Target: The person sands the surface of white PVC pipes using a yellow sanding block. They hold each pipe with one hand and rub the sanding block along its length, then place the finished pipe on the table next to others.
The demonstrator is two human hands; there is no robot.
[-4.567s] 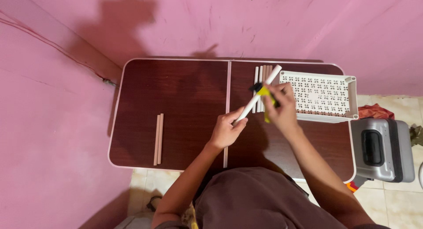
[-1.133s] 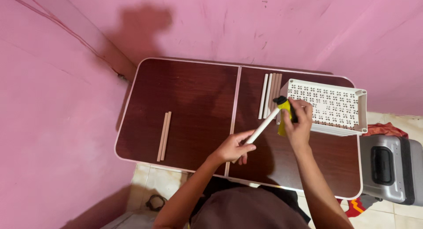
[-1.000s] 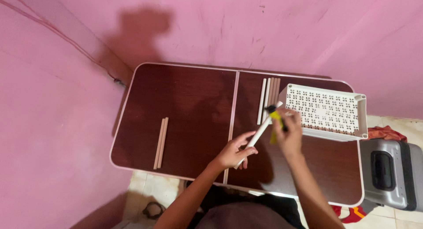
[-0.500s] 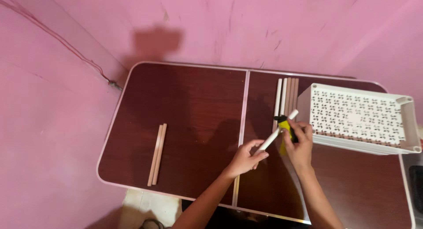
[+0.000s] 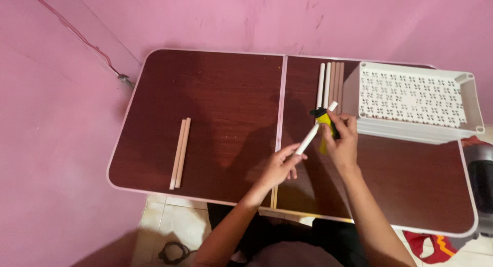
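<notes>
Head view: the left hand (image 5: 277, 167) pinches the lower end of a white stick (image 5: 314, 132) between fingers and thumb, holding it slantwise above the table (image 5: 231, 108) near its middle seam. The right hand (image 5: 343, 144) is closed around a yellow tool (image 5: 324, 127) with a black tip, pressed against the stick's upper part. Just beyond, toward the far edge, a row of sticks (image 5: 331, 82) lies side by side, white and tan, just beside a white perforated basket (image 5: 413, 100) at the far right corner. Two tan sticks (image 5: 180, 153) lie together near the left edge, well apart from the hands.
</notes>
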